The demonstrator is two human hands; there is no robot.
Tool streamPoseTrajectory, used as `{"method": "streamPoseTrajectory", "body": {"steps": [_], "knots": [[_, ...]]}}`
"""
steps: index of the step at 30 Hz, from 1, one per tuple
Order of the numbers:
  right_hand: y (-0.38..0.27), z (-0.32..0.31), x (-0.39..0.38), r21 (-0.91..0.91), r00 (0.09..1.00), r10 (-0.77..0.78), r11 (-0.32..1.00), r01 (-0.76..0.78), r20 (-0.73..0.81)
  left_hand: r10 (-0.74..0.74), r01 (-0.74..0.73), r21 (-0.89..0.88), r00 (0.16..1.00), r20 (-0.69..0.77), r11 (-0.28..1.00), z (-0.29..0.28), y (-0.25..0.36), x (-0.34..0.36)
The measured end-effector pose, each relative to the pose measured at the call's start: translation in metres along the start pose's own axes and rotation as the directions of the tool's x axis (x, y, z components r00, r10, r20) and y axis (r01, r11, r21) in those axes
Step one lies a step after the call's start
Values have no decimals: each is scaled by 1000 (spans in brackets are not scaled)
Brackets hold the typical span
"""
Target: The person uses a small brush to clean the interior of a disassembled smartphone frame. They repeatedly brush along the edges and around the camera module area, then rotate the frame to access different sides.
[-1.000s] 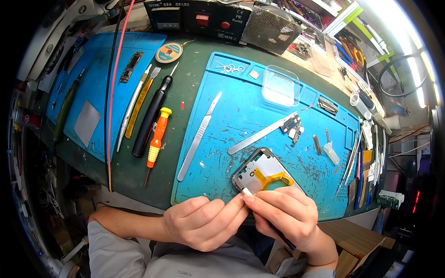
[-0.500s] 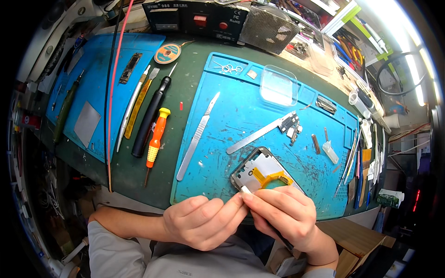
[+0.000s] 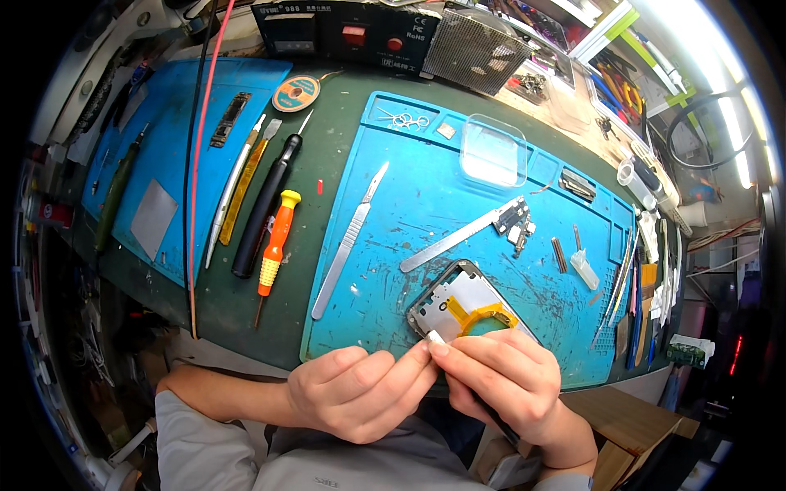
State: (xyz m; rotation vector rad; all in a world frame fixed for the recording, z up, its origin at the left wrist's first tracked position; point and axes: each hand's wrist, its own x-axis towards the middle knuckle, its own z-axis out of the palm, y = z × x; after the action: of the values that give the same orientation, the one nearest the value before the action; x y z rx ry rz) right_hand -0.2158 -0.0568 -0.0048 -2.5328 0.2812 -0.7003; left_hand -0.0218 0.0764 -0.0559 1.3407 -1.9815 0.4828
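Note:
A phone frame (image 3: 464, 292) with a silvery plate and a yellow ring-shaped flex part lies tilted in front of me, its near half hidden by my hand. My right hand (image 3: 512, 383) closes over that near half, and a dark edge, seemingly the frame's, shows below it. My left hand (image 3: 360, 394) is closed, with thumb and forefinger pinched at the frame's left corner. Both hands' fingertips meet beside a small white piece (image 3: 435, 336); which fingers hold it is unclear. Beyond the frame, a scalpel handle (image 3: 450, 245) rests against small circuit parts (image 3: 516, 222).
On the blue mat (image 3: 393, 188) are a scalpel (image 3: 352, 237) and a clear plastic box (image 3: 493, 151). Left of it lie an orange screwdriver (image 3: 277, 241), a black-handled tool (image 3: 268, 204) and a wire spool (image 3: 295, 94). Tweezers and brushes (image 3: 643, 303) line the right edge.
Both hands stay almost in place. My right fingertips have shifted very slightly to the right beside the white piece.

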Motion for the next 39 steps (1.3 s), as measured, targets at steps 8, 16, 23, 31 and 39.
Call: {"method": "streamPoseTrajectory", "body": {"steps": [8,16,23,31,39], "knots": [[0,0,0,-23,999,-27,999,26,-30,-1,1,25,1000,-10,1000,1,1,1],[1,0,0,-39,999,-40,998,39,-29,-18,18,17,1000,-21,1000,2,1,1],[1,0,1,-18,999,-30,999,30,-16,-20,21,13,999,-28,1000,3,2,1],[2,-1,0,-8,1000,-27,1000,27,7,-9,9,10,1000,-16,1000,2,1,1],[1,-1,1,1,1000,-17,1000,17,5,-3,3,17,1000,-15,1000,2,1,0]]}}
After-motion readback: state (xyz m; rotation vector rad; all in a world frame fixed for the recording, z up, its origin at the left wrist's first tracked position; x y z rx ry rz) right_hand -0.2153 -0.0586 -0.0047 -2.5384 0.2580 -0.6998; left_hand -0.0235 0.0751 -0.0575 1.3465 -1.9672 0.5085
